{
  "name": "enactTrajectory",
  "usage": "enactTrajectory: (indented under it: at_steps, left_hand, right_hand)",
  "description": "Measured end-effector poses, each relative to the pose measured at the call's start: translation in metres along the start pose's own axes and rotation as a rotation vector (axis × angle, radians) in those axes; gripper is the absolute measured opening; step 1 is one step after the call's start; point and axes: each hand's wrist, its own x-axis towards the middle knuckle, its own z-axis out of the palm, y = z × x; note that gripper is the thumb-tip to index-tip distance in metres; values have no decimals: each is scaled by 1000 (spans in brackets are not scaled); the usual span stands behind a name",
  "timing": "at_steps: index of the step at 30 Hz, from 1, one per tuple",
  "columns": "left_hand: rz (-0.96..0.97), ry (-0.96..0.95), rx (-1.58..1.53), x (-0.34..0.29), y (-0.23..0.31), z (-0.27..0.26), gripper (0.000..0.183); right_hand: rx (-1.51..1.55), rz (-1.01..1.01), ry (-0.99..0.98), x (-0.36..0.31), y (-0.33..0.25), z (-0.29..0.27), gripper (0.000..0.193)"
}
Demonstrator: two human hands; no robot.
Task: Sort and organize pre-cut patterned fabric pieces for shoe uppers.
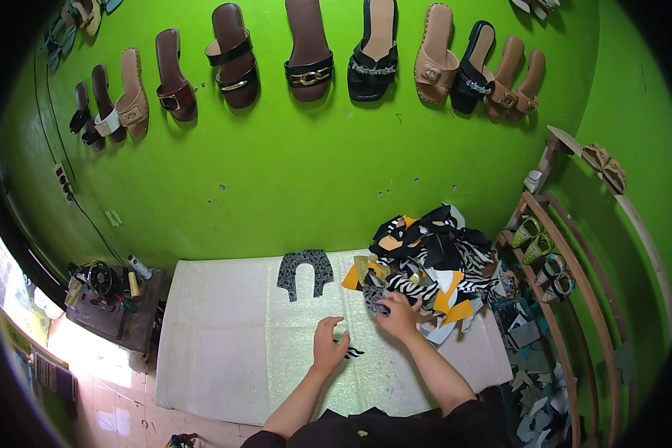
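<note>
My left hand (328,345) hovers over the middle of the white table, thumb and fingers apart, holding nothing that shows. Just by its thumb lies a small black-and-white zebra-striped scrap (356,352). With bent fingers my right hand (400,315) grips a grey-and-black patterned scrap (373,300) at the left edge of a heap of cut scraps (425,250). That heap mixes black, zebra, mustard-yellow and white pieces. Farther back, left of the heap, a U-shaped grey-and-black patterned piece (321,270) lies flat, its opening toward me.
The white-covered table (216,336) stands against a green wall hung with a row of sandals (308,52). At left is a sewing machine (101,280) on a small dark table. A wooden rack (567,321) with shoes stands at right, with more scraps (534,403) beneath.
</note>
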Motion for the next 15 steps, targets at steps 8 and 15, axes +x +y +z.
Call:
enactTrajectory:
  at_steps: [8, 15]
  left_hand:
    - [-628, -489, -720, 23, 17, 34, 44]
    - [-680, -555, -1034, 28, 32, 9, 40]
  right_hand:
    - [431, -240, 105, -73, -6, -7, 26]
    - [922, 265, 112, -122, 21, 16, 44]
